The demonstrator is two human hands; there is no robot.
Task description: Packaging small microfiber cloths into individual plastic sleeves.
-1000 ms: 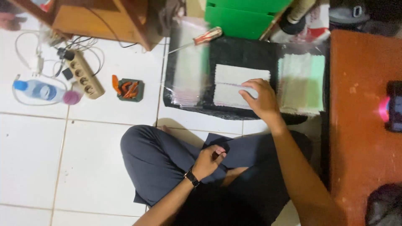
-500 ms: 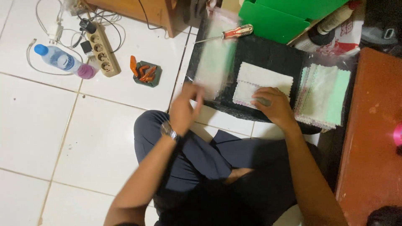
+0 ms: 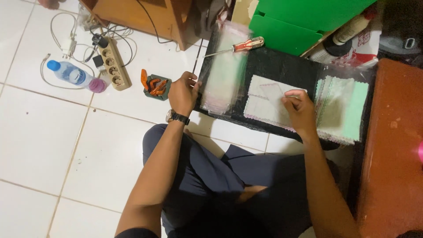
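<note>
The left hand (image 3: 183,91) grips the near left edge of a stack of clear plastic bags (image 3: 222,75) lying on the left part of a black mat (image 3: 282,66), fingers closed on that edge. The right hand (image 3: 298,110) rests on a pale folded cloth (image 3: 260,103) at the mat's centre, fingertips pinching a lifted corner. A bagged pile of green-white cloths (image 3: 341,108) lies just right of it; a red-handled screwdriver (image 3: 240,45) sits at the mat's far edge, and a power strip (image 3: 115,64) and water bottle (image 3: 70,74) lie on the tiled floor (image 3: 53,145).
</note>
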